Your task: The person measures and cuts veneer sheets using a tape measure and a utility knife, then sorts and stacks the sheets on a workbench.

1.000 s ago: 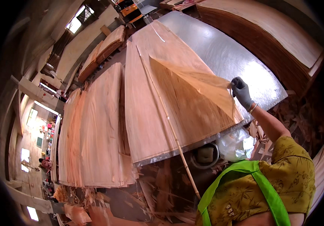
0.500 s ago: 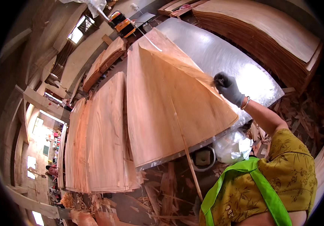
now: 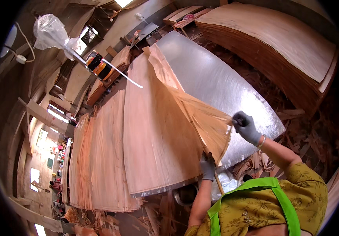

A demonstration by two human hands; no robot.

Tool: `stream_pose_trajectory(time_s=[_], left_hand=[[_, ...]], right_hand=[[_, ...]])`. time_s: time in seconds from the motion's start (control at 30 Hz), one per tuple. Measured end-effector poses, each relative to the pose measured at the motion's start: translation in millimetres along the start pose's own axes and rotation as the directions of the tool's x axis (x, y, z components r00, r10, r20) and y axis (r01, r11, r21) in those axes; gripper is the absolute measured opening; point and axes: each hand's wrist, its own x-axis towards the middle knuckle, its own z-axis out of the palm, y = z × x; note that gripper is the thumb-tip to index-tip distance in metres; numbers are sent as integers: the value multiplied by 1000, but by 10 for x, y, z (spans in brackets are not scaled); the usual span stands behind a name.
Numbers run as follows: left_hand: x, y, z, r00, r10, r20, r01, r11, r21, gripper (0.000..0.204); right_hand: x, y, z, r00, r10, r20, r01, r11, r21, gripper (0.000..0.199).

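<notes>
A thin wood veneer sheet (image 3: 206, 118) lies partly folded over on a metal-topped table (image 3: 212, 70). My right hand (image 3: 247, 128), in a grey glove with dark fingertips, is closed at the raised right edge of this sheet. At the near edge, my gloved left hand (image 3: 207, 166) pinches the fold of the veneer. A thin wooden stick (image 3: 218, 183) runs from under the sheet beside my left hand toward my body; its far part lies along the fold. More pale veneer (image 3: 149, 137) spreads flat beneath, on the table's left side.
Stacked veneer (image 3: 102, 153) stands to the left, and a tall veneer pile (image 3: 271, 47) at the far right. A pole with orange and black wrapping (image 3: 98, 66) hangs over the far left. Wood scraps (image 3: 311, 137) litter the floor. A clear plastic bag (image 3: 229, 184) lies near my body.
My left hand has come into view and taken the near edge of the veneer. The sheet is folded further to the right, baring more veneer on the left. The view has shifted.
</notes>
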Motion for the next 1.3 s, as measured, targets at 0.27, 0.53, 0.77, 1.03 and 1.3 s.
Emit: stream_pose_trajectory(time_s=[0.27,0.53,0.77,1.03,1.3], left_hand=[[56,121,517,997,5,83,-10,998,62,22],[223,111,612,996,34,82,-50,978,201,31],[348,-8,293,990,100,101,-128,937,325,41],[-125,-241,-481,947,317,55,-265,670,694,45],[-495,-373,-953,974,198,-108,-87,769,633,45]], right_hand=[[-320,661,-1118,942,158,-296,-115,980,160,14],[-652,1313,-1563,786,307,-537,-210,949,236,10],[-909,1864,-1672,630,425,-650,-317,905,284,11],[-1028,1910,-1611,496,673,-548,-460,740,491,20],[-961,1755,-1569,432,749,-503,-550,661,511,36]])
